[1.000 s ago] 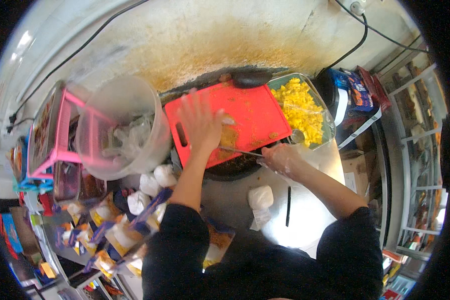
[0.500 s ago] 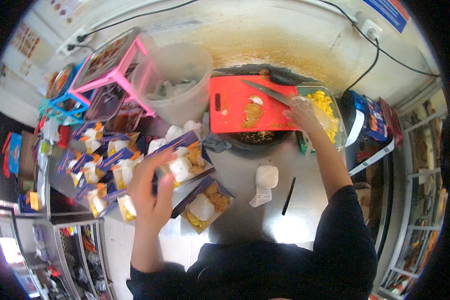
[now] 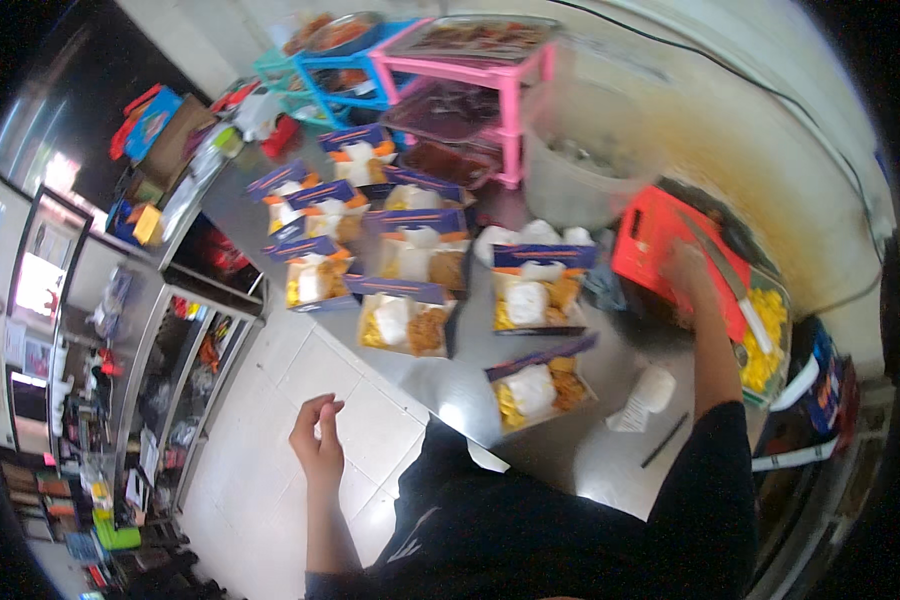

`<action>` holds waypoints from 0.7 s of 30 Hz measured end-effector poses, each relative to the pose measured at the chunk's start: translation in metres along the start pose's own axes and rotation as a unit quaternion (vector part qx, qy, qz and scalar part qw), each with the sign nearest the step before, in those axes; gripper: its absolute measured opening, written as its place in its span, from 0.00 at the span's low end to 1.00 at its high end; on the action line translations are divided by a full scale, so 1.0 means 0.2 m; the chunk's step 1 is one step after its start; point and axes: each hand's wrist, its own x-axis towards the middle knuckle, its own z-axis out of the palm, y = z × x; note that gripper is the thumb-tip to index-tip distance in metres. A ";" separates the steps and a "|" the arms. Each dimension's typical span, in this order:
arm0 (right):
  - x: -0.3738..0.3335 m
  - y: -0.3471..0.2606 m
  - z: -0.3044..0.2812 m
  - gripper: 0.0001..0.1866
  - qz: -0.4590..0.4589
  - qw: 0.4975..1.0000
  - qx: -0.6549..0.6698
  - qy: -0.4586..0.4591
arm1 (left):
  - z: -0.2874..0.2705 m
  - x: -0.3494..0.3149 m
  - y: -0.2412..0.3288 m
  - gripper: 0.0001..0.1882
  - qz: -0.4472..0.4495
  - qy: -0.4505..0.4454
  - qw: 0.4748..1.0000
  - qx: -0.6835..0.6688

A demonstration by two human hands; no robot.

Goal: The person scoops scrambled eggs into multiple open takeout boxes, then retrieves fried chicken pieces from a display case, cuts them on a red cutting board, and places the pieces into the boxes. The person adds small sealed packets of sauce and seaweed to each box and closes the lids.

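My right hand (image 3: pixel 686 272) reaches down onto a red cutting board (image 3: pixel 642 238). Motion blurs its fingers, and it covers the spot where a breaded fried piece lay. Beside it a knife (image 3: pixel 712 254) lies across the board, its white handle over a tub of yellow diced food (image 3: pixel 767 312). Off the table's front edge, my left hand (image 3: pixel 320 436) hangs above the floor, fingers loosely curled and apart, holding nothing. Nearest to it on the table are open meal boxes with white wrapped bundles, yellow food and fried pieces, among them a front box (image 3: pixel 542 392) and another box (image 3: pixel 402 322).
A cloudy plastic bucket (image 3: pixel 582 165) stands behind the board. Pink rack shelves (image 3: pixel 510 120) carry trays at the back. On the steel table lie a white wrapped bundle (image 3: pixel 654 388) with a paper slip and a black pen (image 3: pixel 664 440). Metal shelving (image 3: pixel 198 370) stands at left.
The view has swung left. My left hand has drawn back from the boxes to beyond the table edge. My right hand has moved from the knife handle onto the board, leaving the knife lying there.
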 end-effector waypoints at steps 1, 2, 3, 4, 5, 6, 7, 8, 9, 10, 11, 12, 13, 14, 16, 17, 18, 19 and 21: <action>0.00 -0.01 0.06 0.12 0.011 1.000 -0.005 0.012 | -0.02 0.09 -0.07 0.13 0.008 0.007 1.000 -0.004; 0.00 -0.01 0.09 0.11 -0.010 0.999 0.002 0.043 | -0.03 0.20 -0.15 0.13 0.017 0.015 1.000 -0.006; 0.00 -0.02 0.09 0.10 0.001 0.999 -0.019 0.037 | -0.04 0.34 -0.24 0.13 0.027 0.033 0.999 -0.027; 0.01 -0.04 0.06 0.09 0.021 0.999 -0.037 0.029 | -0.07 0.52 -0.34 0.13 0.038 0.052 0.997 -0.045; 0.03 -0.07 0.01 0.10 0.030 0.999 0.029 0.029 | -0.11 0.71 -0.45 0.13 0.053 0.073 0.994 -0.067; 0.03 -0.10 -0.08 0.11 0.115 0.989 0.098 -0.001 | -0.14 0.94 -0.59 0.13 0.058 0.095 0.989 -0.093; 0.02 -0.16 -0.18 0.12 0.190 0.941 0.279 -0.001 | -0.18 1.17 -0.74 0.13 0.050 0.106 0.991 -0.072; 0.03 -0.26 -0.31 0.13 0.229 0.881 0.413 0.017 | -0.22 1.43 -0.90 0.13 0.087 0.119 0.986 -0.083; 0.06 -0.42 -0.41 0.14 0.203 0.841 0.501 0.036 | -0.23 1.69 -1.06 0.12 0.039 0.115 0.990 -0.066; 0.10 -0.62 -0.55 0.15 0.199 0.785 0.585 0.050 | -0.21 1.96 -1.21 0.12 0.043 0.109 0.991 -0.070; 0.17 -0.88 -0.63 0.14 0.141 0.807 0.561 0.117 | -0.17 2.21 -1.36 0.14 0.027 0.073 0.995 -0.054; 0.24 -1.18 -0.72 0.13 0.103 0.824 0.530 0.174 | -0.13 2.43 -1.50 0.16 -0.014 0.037 0.999 -0.032; 0.31 -1.48 -0.82 0.13 0.099 0.859 0.472 0.170 | -0.05 2.61 -1.61 0.19 -0.016 -0.002 0.999 -0.031; 0.38 -1.80 -0.88 0.14 0.088 0.839 0.522 0.129 | 0.04 2.75 -1.71 0.22 -0.088 -0.040 0.995 -0.024; 0.52 -2.41 -0.97 0.17 0.048 0.758 0.649 0.033 | 0.22 2.98 -1.83 0.23 0.036 -0.053 0.997 0.032; 0.62 -2.69 -0.96 0.19 -0.004 0.712 0.700 -0.056 | 0.27 3.04 -1.87 0.21 0.073 -0.098 0.992 -0.028; 0.73 -2.94 -0.93 0.21 -0.089 0.681 0.714 -0.138 | 0.31 3.10 -1.89 0.19 0.069 -0.149 0.983 -0.077; 0.86 -3.18 -0.87 0.23 -0.117 0.681 0.684 -0.235 | 0.34 3.16 -1.91 0.17 0.094 -0.207 0.965 -0.134; 1.08 -3.57 -0.70 0.25 -0.232 0.785 0.467 -0.336 | 0.35 3.21 -1.92 0.14 0.056 -0.226 0.971 -0.052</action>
